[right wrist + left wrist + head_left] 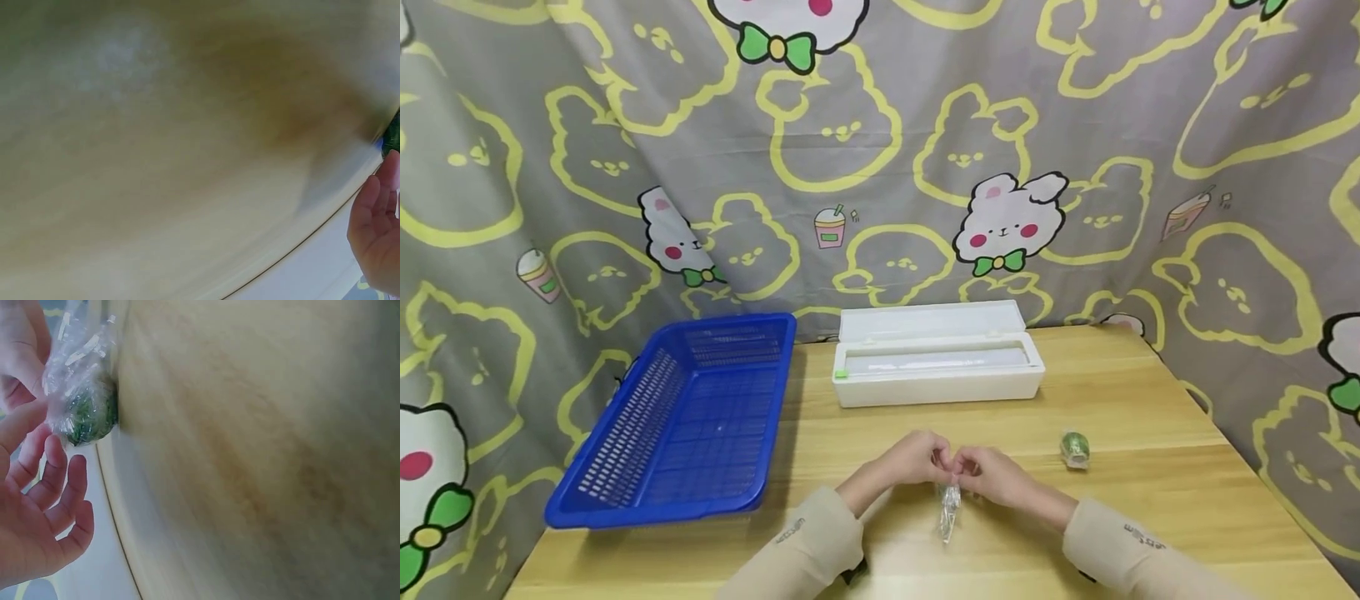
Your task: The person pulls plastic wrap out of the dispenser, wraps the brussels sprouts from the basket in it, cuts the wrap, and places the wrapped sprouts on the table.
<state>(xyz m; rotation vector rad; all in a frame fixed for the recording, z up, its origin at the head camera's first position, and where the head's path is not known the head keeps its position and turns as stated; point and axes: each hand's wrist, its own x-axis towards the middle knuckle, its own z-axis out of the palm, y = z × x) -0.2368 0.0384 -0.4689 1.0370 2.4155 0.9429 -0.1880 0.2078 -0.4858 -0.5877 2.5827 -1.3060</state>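
My left hand (917,458) and right hand (996,477) meet low over the table, fingertips nearly together. Between them they pinch clear plastic film (951,510), whose crumpled tail points toward me. In the left wrist view the film is wrapped round a green roundish vegetable (92,415); its kind is unclear through the film. There, the thumb and index of my left hand (44,500) are at the film, and its other fingers are loosely curled. In the right wrist view, part of my right hand (378,231) shows below a sliver of green.
A second green piece in clear film (1075,449) lies on the wooden table (1165,500) to the right. Behind my hands stands a white film-dispenser box (940,390) with its lid raised. A blue plastic basket (752,492) stands at the left. A patterned curtain (895,150) hangs behind.
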